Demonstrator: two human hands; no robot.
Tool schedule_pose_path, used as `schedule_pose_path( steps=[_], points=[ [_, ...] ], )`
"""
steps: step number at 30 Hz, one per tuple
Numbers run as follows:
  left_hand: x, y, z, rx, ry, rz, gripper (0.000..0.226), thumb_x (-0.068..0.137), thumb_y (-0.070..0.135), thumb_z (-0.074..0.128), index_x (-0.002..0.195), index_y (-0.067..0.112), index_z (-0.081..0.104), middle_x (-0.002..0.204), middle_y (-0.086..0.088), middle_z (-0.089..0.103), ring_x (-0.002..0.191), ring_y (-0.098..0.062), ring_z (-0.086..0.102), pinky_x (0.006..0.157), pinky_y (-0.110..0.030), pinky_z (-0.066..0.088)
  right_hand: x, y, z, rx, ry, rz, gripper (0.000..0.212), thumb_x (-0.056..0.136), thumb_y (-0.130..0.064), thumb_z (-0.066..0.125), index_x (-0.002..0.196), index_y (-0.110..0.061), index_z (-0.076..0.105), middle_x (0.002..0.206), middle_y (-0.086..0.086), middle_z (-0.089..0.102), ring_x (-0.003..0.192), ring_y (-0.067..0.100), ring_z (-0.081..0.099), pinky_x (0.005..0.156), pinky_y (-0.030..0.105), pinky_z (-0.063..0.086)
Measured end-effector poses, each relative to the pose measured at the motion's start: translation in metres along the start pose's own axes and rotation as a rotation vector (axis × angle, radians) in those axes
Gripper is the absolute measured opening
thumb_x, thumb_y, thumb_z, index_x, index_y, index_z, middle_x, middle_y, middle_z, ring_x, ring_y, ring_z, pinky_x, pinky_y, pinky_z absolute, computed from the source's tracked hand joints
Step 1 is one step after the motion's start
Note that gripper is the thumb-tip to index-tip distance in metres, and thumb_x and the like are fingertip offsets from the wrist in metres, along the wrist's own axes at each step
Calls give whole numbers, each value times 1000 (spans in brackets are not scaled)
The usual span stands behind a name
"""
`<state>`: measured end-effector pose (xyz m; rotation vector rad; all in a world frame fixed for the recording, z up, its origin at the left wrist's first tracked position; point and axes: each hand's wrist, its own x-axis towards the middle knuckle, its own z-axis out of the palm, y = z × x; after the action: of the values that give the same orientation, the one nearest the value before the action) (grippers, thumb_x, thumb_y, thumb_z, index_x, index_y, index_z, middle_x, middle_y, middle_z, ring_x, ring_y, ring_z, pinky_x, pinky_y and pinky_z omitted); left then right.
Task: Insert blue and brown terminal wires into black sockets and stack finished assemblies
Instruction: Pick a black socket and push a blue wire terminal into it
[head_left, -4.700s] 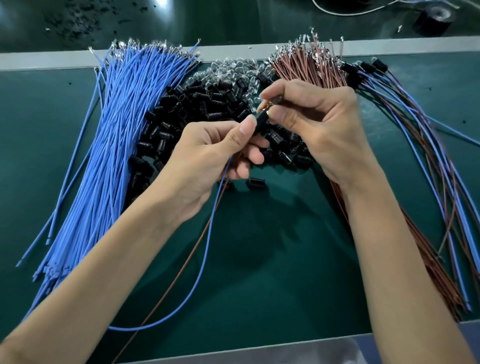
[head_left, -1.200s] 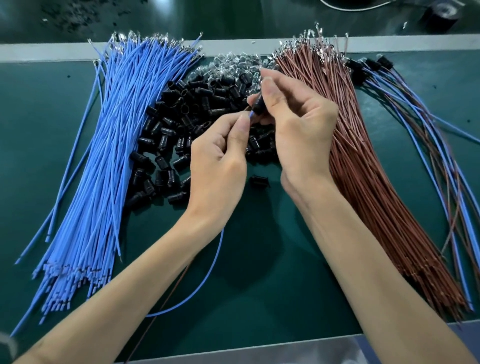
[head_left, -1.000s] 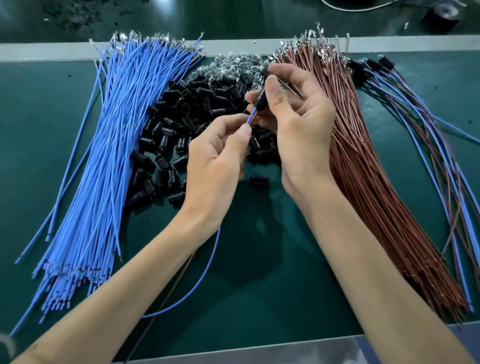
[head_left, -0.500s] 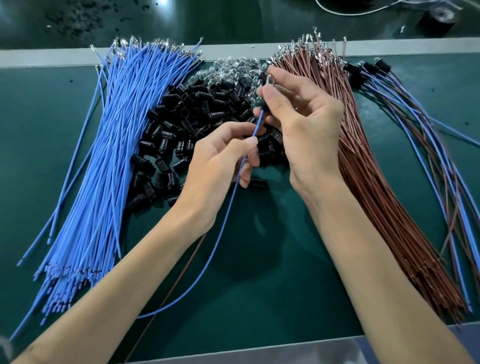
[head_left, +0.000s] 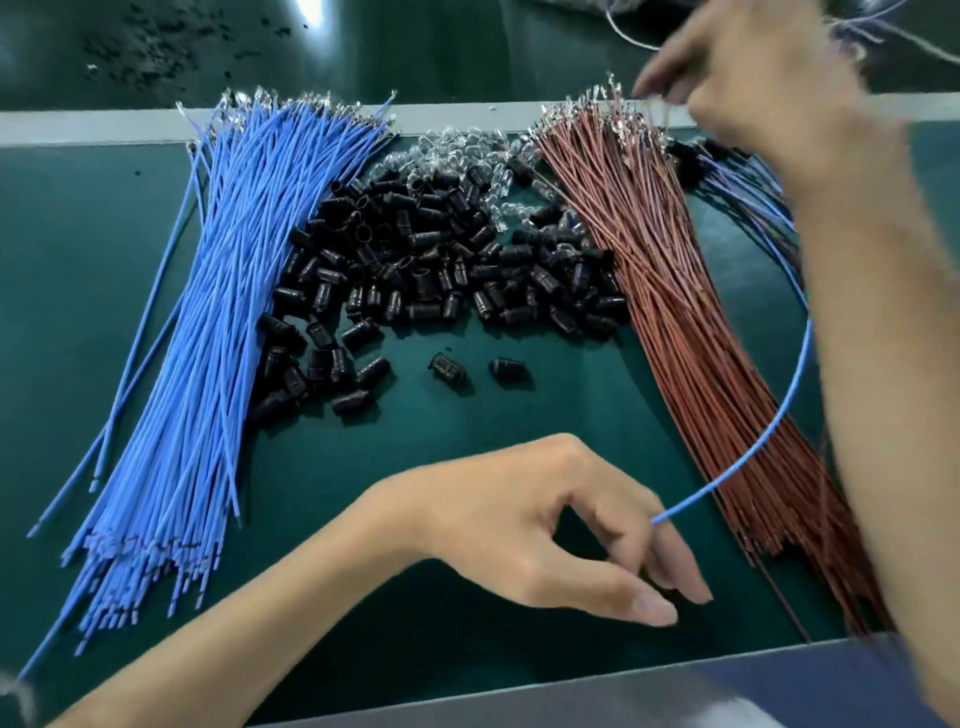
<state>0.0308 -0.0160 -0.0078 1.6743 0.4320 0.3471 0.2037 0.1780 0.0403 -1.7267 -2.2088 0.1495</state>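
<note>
At the far left of the green surface (head_left: 78, 260) lies one bundle of blue wires (head_left: 208, 322), far too many to count, with the terminals pointing away. Next comes one heap of black sockets (head_left: 441, 270), dozens at least. Two stray sockets (head_left: 447, 366) lie apart at its near edge, and a smaller scatter of clear parts (head_left: 467, 150) sits behind it.

Low in the middle, the left hand (head_left: 519, 525) hangs relaxed, fingers half spread and tips toward the surface, pinching nothing. The free end of one looping blue wire (head_left: 795, 374) lies at its fingers. One bundle of brown wires (head_left: 691, 322) follows.

At the far right, the blurred right hand (head_left: 753, 88) hovers over one stack of finished assemblies (head_left: 737, 171), several but uncountable. I cannot tell whether it pinches the loop's socket end.

The step appears to be stacking a finished assembly. To do it well, set its socket beside the other sockets. Let the left hand guide the tail so the loop settles parallel to the stack and does not drag brown wires out of their bundle.
</note>
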Motion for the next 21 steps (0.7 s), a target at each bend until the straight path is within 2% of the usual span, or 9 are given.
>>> schedule_pose_path(
  steps=[2, 3, 4, 8, 12, 15, 17, 21],
  points=[
    [0, -3, 1, 0, 24, -25, 9, 86, -3, 66, 78, -5, 62, 114, -14, 68, 95, -16, 65, 85, -30, 50, -3, 6, 14, -6, -51, 52, 34, 89, 5, 57, 112, -15, 71, 115, 13, 69, 102, 19, 61, 94, 28, 49],
    [1, -5, 0, -8, 25, -32, 1, 87, -3, 64, 87, -4, 63, 115, -12, 68, 98, -19, 65, 86, -32, 50, -8, 6, 21, -17, -44, 70, 32, 87, 5, 60, 111, -14, 71, 114, 15, 68, 107, 25, 62, 99, 34, 48],
    [1, -6, -1, -9, 42, -49, 7, 87, -4, 62, 94, -2, 64, 114, -12, 68, 98, -20, 64, 86, -31, 51, -10, 8, 29, -5, -13, 84, 31, 87, 3, 61, 110, -14, 71, 114, 16, 68, 109, 29, 61, 100, 38, 47],
    [5, -7, 6, 68, 101, -91, 14, 89, 0, 60, 101, 4, 66, 100, -7, 70, 85, -18, 65, 76, -25, 52, -14, 11, 45, 3, 108, 176, 26, 88, -3, 60, 112, -13, 65, 116, 16, 64, 109, 31, 59, 93, 34, 47],
    [7, -10, 8, 159, 241, -72, 19, 91, 2, 57, 110, 7, 60, 97, -1, 69, 76, -14, 62, 64, -16, 45, -22, 10, 40, -41, 73, 189, 27, 86, 2, 57, 108, -14, 64, 119, 17, 60, 110, 33, 56, 91, 37, 46],
    [8, -12, 6, 207, 274, -64, 23, 91, 4, 57, 114, 8, 58, 97, -1, 69, 73, -12, 60, 63, -13, 41, -23, 14, 21, -116, -27, 189, 31, 83, 3, 60, 97, -23, 69, 115, 14, 63, 110, 35, 57, 92, 44, 48],
    [7, -14, 7, 247, 272, -60, 23, 91, 5, 58, 114, 9, 58, 97, 0, 69, 74, -13, 60, 63, -16, 44, -18, 15, 12, -160, -125, 192, 34, 82, 6, 59, 89, -27, 67, 110, 14, 66, 107, 35, 58, 93, 45, 49],
    [7, -18, 9, 300, 286, -56, 21, 91, 6, 58, 111, 10, 60, 95, 3, 68, 74, -15, 60, 66, -25, 49, -12, 14, 7, -149, -260, 213, 37, 82, 12, 51, 87, -22, 63, 106, 11, 65, 95, 26, 55, 86, 33, 45]
  ],
)
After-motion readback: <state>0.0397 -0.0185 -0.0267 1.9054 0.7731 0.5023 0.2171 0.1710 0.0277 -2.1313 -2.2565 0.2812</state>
